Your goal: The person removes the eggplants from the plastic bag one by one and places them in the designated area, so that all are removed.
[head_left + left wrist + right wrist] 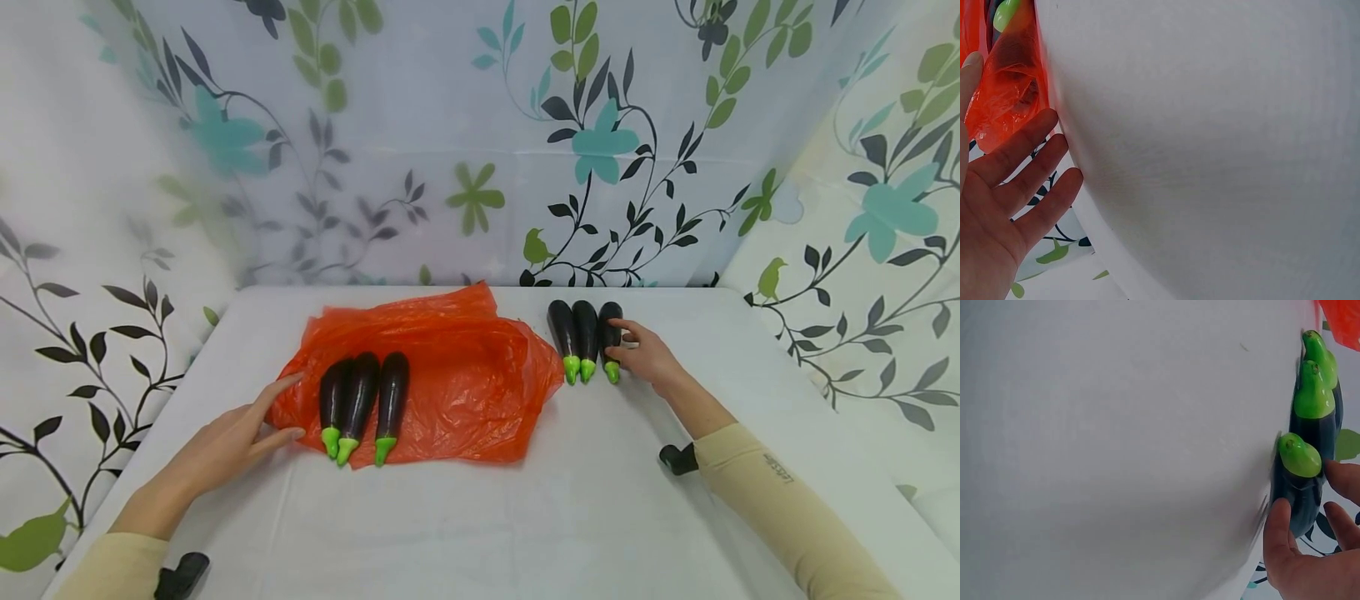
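A crinkled red plastic bag (472,417) lies flat on the table. On its left part rest three dark eggplants with green stems: a left one (332,404), a middle one (362,396) and a right one (392,396). My left hand (225,446), fingers spread and fairly straight, lies at the bag's left edge. Right of the bag stand three more eggplants in a row, stems toward me. The rightmost eggplant (610,321) is pinched by my right hand (647,354), the thumb and fingers on opposite sides of it in the right wrist view.
The white table (480,533) runs back to a leaf-patterned curtain (480,150), with more patterned cloth at both sides. Two eggplants, one at the left (562,329) and one in the middle (585,329), lie close beside the pinched one. Black wrist-worn pieces show at both sleeves.
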